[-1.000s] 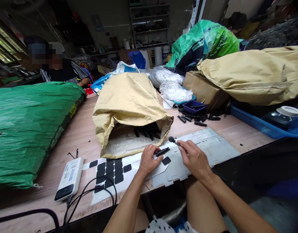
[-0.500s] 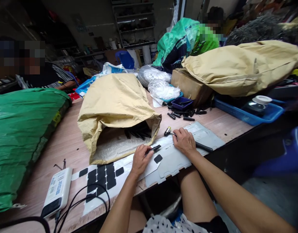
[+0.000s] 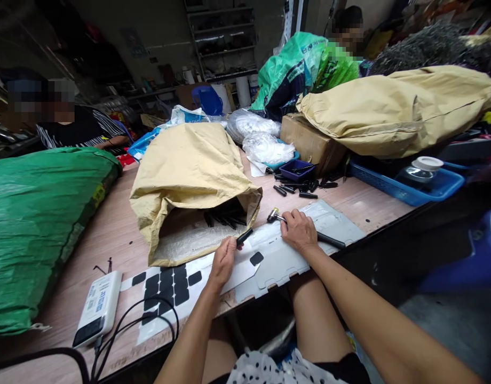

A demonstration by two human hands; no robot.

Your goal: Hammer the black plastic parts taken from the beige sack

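Observation:
My left hand [image 3: 223, 260] pinches a short black rod-shaped piece [image 3: 244, 236], held at a slant just in front of the mouth of a tan sack [image 3: 189, 165]. More black pieces [image 3: 225, 216] lie inside that sack. My right hand [image 3: 299, 230] is closed over the shaft of a small hammer [image 3: 330, 240] lying on the grey board [image 3: 341, 221]. The hammer's head [image 3: 273, 215] points left, and my palm hides the middle of its shaft. White sheets with black rounded-square stickers [image 3: 165, 290] lie left of my left hand; one loose sticker [image 3: 256, 258] is between my hands.
A pile of black pieces [image 3: 307, 186] lies by a small purple tray [image 3: 297, 170]. At right are a blue basket [image 3: 389, 184] with a jar [image 3: 424, 165]. A white power bank [image 3: 98, 306] with cables and a green sack [image 3: 41, 224] occupy the left. Two people sit across.
My left hand has drawn slightly left and up, tilting the black piece more steeply. My right hand stays on the hammer. The whole view has shifted slightly.

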